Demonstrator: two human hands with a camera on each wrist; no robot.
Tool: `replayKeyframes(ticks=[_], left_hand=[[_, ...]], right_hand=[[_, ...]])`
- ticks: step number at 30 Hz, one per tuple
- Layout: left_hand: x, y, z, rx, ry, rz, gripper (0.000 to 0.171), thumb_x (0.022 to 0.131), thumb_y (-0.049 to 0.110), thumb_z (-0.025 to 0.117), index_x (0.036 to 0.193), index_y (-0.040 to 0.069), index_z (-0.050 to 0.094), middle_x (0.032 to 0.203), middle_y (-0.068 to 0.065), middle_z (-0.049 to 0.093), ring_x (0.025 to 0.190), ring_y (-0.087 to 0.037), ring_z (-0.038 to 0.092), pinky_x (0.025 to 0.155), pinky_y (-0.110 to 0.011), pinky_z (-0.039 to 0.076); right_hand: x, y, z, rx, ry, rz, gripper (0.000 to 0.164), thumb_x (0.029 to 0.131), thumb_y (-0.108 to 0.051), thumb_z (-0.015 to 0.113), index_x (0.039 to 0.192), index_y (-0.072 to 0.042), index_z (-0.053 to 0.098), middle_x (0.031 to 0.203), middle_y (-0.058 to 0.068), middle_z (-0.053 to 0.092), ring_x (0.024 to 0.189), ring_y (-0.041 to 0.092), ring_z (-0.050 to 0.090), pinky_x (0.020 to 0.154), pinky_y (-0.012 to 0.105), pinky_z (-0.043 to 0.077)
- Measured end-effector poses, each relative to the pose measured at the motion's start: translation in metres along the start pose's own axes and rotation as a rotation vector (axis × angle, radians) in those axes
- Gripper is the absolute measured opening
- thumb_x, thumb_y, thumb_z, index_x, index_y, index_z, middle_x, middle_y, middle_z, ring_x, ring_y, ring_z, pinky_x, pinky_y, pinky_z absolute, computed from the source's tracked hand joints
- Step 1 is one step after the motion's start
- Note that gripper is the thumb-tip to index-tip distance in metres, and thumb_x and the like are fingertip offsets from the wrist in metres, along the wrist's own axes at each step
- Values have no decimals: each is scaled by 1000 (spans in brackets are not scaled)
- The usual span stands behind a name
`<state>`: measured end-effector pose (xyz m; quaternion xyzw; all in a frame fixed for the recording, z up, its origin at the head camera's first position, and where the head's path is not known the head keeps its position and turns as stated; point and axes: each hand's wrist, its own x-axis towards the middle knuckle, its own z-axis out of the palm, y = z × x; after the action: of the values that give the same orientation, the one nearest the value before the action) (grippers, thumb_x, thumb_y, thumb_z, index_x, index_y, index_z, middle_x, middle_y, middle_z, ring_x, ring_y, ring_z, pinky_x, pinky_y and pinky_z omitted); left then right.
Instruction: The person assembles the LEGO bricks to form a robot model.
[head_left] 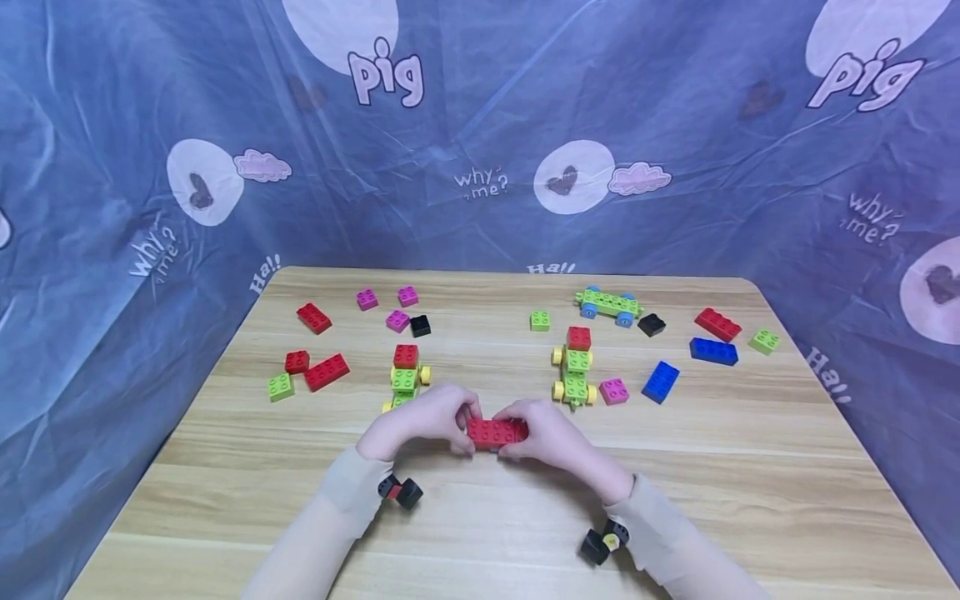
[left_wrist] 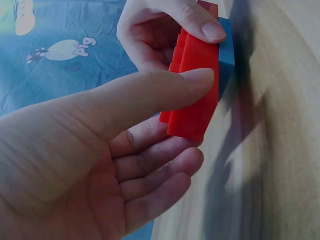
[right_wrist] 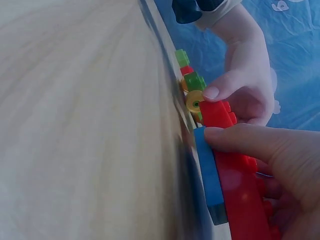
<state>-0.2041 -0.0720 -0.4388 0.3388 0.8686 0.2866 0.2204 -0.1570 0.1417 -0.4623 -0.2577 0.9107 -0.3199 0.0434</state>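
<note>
Close over the near middle of the table, both hands hold a studded red toy brick (head_left: 491, 432) with a blue brick (right_wrist: 209, 175) against its underside. My left hand (head_left: 447, 417) pinches the left end, thumb on the near face and fingers behind. At the opposite end, my right hand (head_left: 542, 429) grips the red piece, its thumb at the seam with the blue brick in the right wrist view. A vehicle of green bricks on yellow wheels, topped by a red block (head_left: 406, 357), stands partly behind the left hand. Another such vehicle (head_left: 576, 375) stands beyond the right hand.
Loose red bricks (head_left: 327, 372), a green brick (head_left: 281, 387) and pink bricks (head_left: 397, 321) lie left. On the right are blue bricks (head_left: 661, 382), a pink brick (head_left: 613, 391) and a red brick (head_left: 717, 324). A green base on blue wheels (head_left: 611, 303) stands toward the back.
</note>
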Motion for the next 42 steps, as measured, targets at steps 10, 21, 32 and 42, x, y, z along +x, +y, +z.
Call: replayKeyframes(ticks=[10,21,32,42], left_hand=[[1,-2,-6,-38,96,56,35,75,14,81,107,5,69,86,1,68,75,-8,61,69,-21,52],[2,-4,-12,16,226,83,40,81,23,77,117,9,68,99,-2,71,84,-9,63,77,-24,52],[-4,-8,-20,-48,296,129,44,85,21,74,124,3,63,106,-8,69,92,-17,64,86,-31,54],[-7,-18,-26,-66,385,196,48,85,20,74,127,2,59,116,-11,67,98,-21,66,89,-34,53]], right_hand=[[7,4,-14,27,31,11,40,71,-22,84,107,-8,72,97,2,73,86,12,65,77,28,52],[16,7,-25,91,76,9,43,74,-28,83,110,-8,72,99,4,73,87,13,66,78,31,53],[26,1,-31,126,94,64,44,75,-26,82,114,-9,71,103,5,73,84,11,63,74,28,51],[36,-5,-33,128,120,30,43,77,-26,81,114,-8,70,103,7,73,81,11,62,71,27,51]])
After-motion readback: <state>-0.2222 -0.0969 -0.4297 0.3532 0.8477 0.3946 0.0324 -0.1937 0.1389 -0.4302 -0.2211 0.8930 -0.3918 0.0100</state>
